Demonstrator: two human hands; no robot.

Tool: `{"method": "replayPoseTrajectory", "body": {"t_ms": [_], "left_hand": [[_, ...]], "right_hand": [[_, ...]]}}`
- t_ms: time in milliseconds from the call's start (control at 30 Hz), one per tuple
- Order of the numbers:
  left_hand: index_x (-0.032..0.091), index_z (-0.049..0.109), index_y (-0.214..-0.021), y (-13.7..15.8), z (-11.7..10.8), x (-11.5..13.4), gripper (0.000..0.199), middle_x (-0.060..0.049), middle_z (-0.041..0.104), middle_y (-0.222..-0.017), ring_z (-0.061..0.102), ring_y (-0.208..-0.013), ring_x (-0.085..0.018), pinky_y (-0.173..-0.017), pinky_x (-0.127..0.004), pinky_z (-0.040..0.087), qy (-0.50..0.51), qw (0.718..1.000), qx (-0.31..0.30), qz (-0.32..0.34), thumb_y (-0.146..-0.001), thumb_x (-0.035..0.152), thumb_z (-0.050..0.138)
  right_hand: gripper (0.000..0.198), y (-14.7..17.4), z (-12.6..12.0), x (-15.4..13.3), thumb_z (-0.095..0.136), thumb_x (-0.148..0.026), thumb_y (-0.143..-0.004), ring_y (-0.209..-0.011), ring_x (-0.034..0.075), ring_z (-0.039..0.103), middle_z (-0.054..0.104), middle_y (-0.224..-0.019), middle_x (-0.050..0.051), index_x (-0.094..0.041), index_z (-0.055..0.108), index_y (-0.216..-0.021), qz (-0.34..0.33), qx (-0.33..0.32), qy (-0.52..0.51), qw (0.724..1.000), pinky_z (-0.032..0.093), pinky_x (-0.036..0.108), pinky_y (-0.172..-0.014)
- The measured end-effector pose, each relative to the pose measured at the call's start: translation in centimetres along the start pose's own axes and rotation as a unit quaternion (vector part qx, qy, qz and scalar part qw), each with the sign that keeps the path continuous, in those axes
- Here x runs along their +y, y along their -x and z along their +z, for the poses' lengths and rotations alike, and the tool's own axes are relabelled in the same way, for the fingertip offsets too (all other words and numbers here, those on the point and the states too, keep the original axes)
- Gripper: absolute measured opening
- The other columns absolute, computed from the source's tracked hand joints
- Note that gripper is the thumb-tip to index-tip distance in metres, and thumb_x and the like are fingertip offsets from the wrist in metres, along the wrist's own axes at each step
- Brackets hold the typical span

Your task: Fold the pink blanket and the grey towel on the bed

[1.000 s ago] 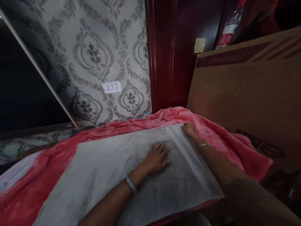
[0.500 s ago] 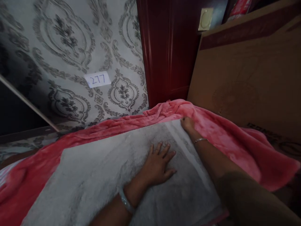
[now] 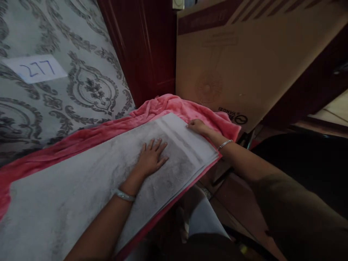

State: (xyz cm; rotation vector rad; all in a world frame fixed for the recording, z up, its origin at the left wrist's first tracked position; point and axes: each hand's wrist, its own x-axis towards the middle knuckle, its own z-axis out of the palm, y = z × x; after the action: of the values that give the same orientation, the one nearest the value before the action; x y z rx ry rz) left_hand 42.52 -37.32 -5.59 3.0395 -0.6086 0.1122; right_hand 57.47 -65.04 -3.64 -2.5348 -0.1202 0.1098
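Observation:
A large grey-white sheet (image 3: pixel 95 174), layered at its right end, lies over a pink plush blanket (image 3: pixel 174 103). I cannot tell whether it is cloth or paper. My left hand (image 3: pixel 150 157) rests flat on the sheet, fingers spread, with a pale bangle on the wrist. At the far right edge of the sheet, my right hand (image 3: pixel 198 126) has its fingers curled closed on that edge; the fingertips are partly hidden. A thin silver bracelet circles the right wrist.
Patterned wallpaper with a paper label "277" (image 3: pixel 40 69) is at the left. A dark red door frame (image 3: pixel 152 47) and a large cardboard box (image 3: pixel 231 61) stand behind the blanket. My knee in light trousers (image 3: pixel 203 214) shows below the sheet's edge.
The view has turned to the right. My right hand has moved from the sheet's far corner along its right edge towards me. My left hand stays flat on the sheet.

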Motion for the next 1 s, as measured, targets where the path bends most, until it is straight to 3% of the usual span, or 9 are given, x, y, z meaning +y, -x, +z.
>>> {"method": "replayPoseTrajectory", "body": {"t_ms": [233,467,700,767,833,933,1000], "left_hand": [[0.03,0.033,-0.158,-0.2,-1.1,0.8,0.066,-0.007,0.023,-0.168,0.016,-0.154,-0.039,-0.121,-0.064,0.016,-0.001,0.999,-0.035,-0.019,-0.098,0.057,0.042],[0.035,0.033,-0.157,0.4,-1.1,5.0,0.065,-0.004,0.023,-0.168,0.014,-0.155,-0.036,-0.121,-0.066,0.011,0.05,0.996,-0.053,0.045,-0.097,0.057,0.044],[0.035,0.038,-0.155,1.1,-0.1,5.2,0.063,-0.004,0.024,-0.167,0.01,-0.156,-0.037,-0.121,-0.068,0.007,0.057,0.996,-0.056,0.05,-0.097,0.056,0.044],[0.034,0.038,-0.155,1.3,-0.1,5.5,0.063,-0.004,0.024,-0.167,0.01,-0.155,-0.038,-0.12,-0.07,0.006,0.062,0.995,-0.052,0.049,-0.096,0.057,0.045],[0.035,0.038,-0.155,1.7,-0.3,6.1,0.063,-0.004,0.027,-0.167,0.011,-0.155,-0.038,-0.12,-0.07,0.007,0.071,0.995,-0.044,0.052,-0.097,0.057,0.045],[0.032,0.036,-0.156,2.8,-0.4,6.1,0.066,-0.006,0.027,-0.167,0.017,-0.154,-0.036,-0.122,-0.065,0.012,0.088,0.993,-0.044,0.07,-0.096,0.058,0.045],[0.028,0.035,-0.156,4.3,-0.4,4.4,0.069,-0.01,0.023,-0.167,0.019,-0.154,-0.034,-0.123,-0.062,0.014,0.091,0.994,-0.031,0.052,-0.096,0.06,0.045]], "right_hand": [[0.027,6.0,-1.4,2.2,0.061,-0.036,-0.09,-0.068,0.013,0.058,0.072,-0.087,0.005,-0.013,0.073,-0.098,0.015,0.0,0.046,0.999,0.04,0.022,-0.059],[0.027,8.5,-0.6,3.5,0.054,-0.031,-0.096,-0.086,0.018,0.064,0.075,-0.1,0.01,-0.013,0.074,-0.1,-0.005,0.04,0.113,0.993,0.043,0.024,-0.071],[0.033,10.7,0.2,3.5,0.045,-0.029,-0.099,-0.105,0.027,0.064,0.071,-0.112,0.018,-0.01,0.067,-0.115,-0.017,0.085,0.161,0.983,0.046,0.032,-0.087],[0.037,10.6,0.5,1.9,0.045,-0.026,-0.098,-0.117,0.03,0.058,0.066,-0.124,0.021,-0.009,0.062,-0.126,-0.047,0.097,0.167,0.98,0.044,0.037,-0.096],[0.044,10.3,1.5,-0.3,0.044,-0.028,-0.098,-0.129,0.03,0.05,0.058,-0.138,0.02,-0.012,0.056,-0.137,-0.126,0.101,0.164,0.973,0.04,0.039,-0.106],[0.052,10.2,4.7,-2.7,0.037,-0.035,-0.099,-0.142,0.029,0.039,0.046,-0.155,0.013,-0.019,0.048,-0.147,-0.25,0.081,0.163,0.951,0.035,0.044,-0.114],[0.055,10.0,7.3,-2.5,0.034,-0.04,-0.097,-0.145,0.031,0.035,0.042,-0.158,0.008,-0.025,0.046,-0.149,-0.255,0.052,0.18,0.949,0.034,0.052,-0.115]]}}
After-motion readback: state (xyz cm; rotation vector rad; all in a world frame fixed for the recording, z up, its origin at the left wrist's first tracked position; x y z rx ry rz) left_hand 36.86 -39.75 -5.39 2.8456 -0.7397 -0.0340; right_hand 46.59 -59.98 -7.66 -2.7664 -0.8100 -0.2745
